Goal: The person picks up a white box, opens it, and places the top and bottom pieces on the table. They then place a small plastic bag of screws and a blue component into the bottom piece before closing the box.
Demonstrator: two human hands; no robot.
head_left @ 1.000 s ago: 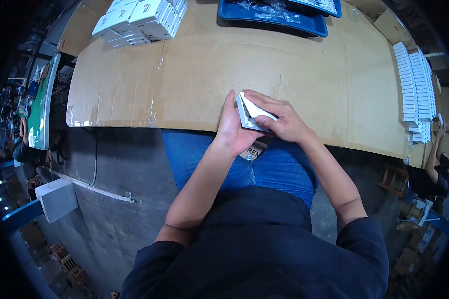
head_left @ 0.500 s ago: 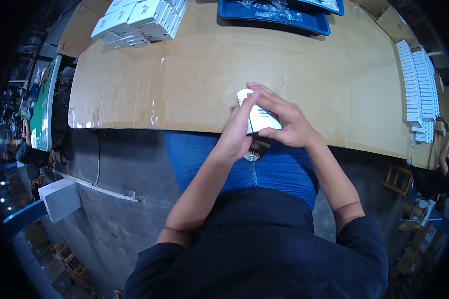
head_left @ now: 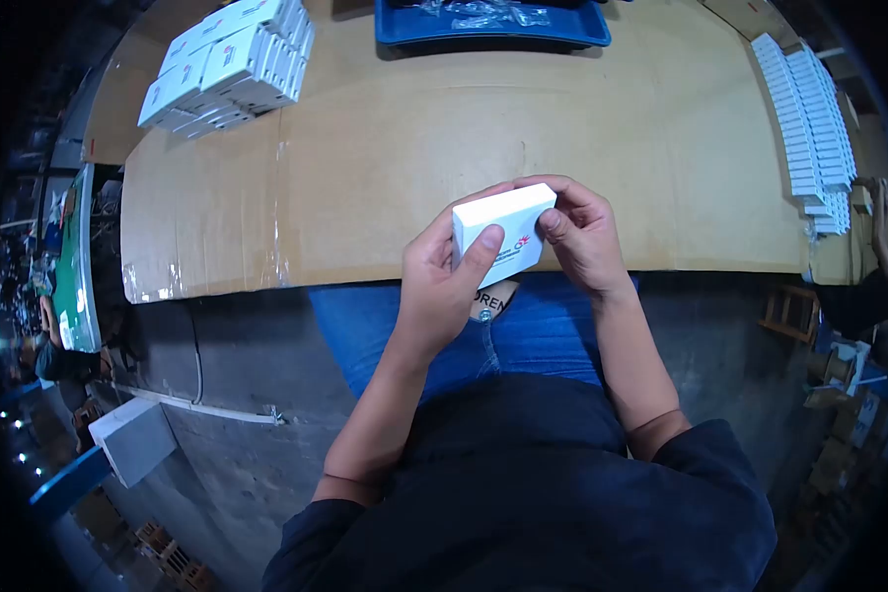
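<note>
A small white box (head_left: 508,232) with a red mark and dark print is held up between my two hands over the table's front edge. My left hand (head_left: 446,271) grips its left side, with the thumb across the printed face. On the right side, my right hand (head_left: 584,232) holds the box near its upper corner, thumb on the face and fingers behind. The box is tilted, with its plain narrow side turned up. Both hands' fingertips behind the box are hidden.
Stacked white boxes (head_left: 229,69) stand at the table's back left. A blue tray (head_left: 493,41) with clear plastic lies at the back. Tall stacks of white boxes (head_left: 804,128) line the right end of the cardboard-covered table (head_left: 385,138). Parts of other people show at both far edges.
The box has been turned so that a different printed face and a narrow side show. My hands have shifted to its two sides. The view has swung slightly.
</note>
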